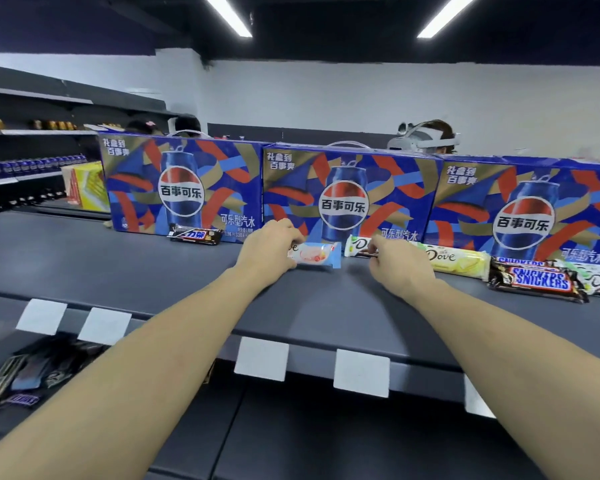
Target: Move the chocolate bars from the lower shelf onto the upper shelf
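Left hand (269,249) gripping pale blue bar (317,255), right hand (397,263) pinching Dove bar (357,245)

Head-worn view, facing forward and down, close over upper shelf (125,271)

Upper shelf (118,271): 3 Pepsi cartons (350,195) along its back edge, with 6 chocolate bars (458,259) lying before them toward the right end. Lower shelf (291,438): more bars (25,379) at its left end.
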The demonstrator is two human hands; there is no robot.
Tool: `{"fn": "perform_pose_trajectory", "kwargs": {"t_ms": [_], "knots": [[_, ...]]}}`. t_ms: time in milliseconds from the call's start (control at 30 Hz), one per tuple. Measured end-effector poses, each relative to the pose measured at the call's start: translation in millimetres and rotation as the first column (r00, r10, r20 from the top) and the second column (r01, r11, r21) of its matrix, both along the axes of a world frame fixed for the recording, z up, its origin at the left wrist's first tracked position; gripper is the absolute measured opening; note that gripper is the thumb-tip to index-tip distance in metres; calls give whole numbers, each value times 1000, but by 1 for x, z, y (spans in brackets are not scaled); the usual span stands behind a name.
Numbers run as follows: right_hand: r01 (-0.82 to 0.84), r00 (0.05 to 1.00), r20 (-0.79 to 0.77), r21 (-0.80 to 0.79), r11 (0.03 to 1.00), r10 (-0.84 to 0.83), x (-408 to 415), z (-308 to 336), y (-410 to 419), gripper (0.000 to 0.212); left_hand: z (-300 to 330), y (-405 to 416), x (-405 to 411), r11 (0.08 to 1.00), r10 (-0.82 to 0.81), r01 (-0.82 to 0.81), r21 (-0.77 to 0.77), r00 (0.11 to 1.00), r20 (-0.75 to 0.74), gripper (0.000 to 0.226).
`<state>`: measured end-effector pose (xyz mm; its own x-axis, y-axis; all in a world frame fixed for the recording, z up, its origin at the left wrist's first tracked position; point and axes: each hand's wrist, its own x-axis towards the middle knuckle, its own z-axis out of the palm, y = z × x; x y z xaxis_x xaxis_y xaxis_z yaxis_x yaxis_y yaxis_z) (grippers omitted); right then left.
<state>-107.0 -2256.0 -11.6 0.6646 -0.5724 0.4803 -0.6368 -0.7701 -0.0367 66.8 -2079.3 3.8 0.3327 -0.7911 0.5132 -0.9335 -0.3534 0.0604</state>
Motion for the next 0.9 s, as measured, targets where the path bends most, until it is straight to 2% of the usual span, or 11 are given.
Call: {"fn": "perform_pose_trajectory", "kwargs": {"t_ms": [200,467,900], "knots": [[141,988,50,75,987,-145,6,-1,8,11,2,-2,28,994,-98,98,45,995,7,45],[233,971,18,125,964,-237,12,2,17,11,-4,-19,45,989,-137,135,56,990,39,44],[240,971,-11,119,964,-240,20,5,-7,14,-12,-74,45,998,-67,66,24,995,77,32]]}}
